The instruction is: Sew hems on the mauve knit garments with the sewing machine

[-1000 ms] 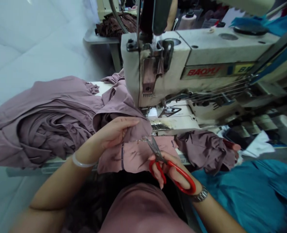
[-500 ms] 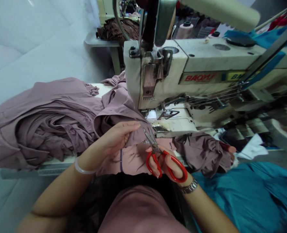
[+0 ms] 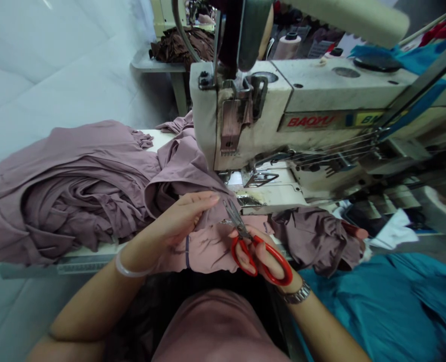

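Your right hand (image 3: 265, 259) gripped the red scissors (image 3: 271, 264), their tips at the mauve cloth (image 3: 211, 247), which your left hand (image 3: 175, 221) pinched just beside them, at the table's (image 3: 87, 265) front edge. Teal cloth (image 3: 373, 306) lay off that edge; the sewing machine (image 3: 253, 120) stood just beyond your hands.

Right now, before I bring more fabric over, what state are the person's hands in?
Left hand: closed, holding a fold of soft mauve fabric.
Right hand: closed, holding red-handled steel scissors.
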